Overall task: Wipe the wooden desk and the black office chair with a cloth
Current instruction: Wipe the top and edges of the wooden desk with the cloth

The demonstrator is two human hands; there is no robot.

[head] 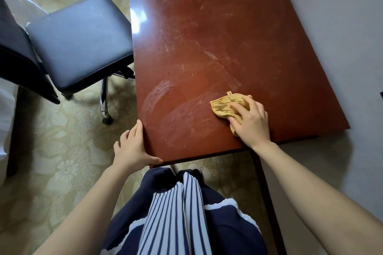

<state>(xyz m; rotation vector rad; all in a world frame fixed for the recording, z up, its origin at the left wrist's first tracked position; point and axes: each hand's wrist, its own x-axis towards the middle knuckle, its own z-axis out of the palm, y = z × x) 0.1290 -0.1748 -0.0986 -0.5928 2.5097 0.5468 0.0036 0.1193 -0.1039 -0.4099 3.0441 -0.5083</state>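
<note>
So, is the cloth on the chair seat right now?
No, the cloth lies on the desk, pressed under the right hand, with the chair standing beside the desk.

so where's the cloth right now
In the head view, the yellow cloth lies on the wooden desk near its front edge, right of centre, under the right hand.
</note>
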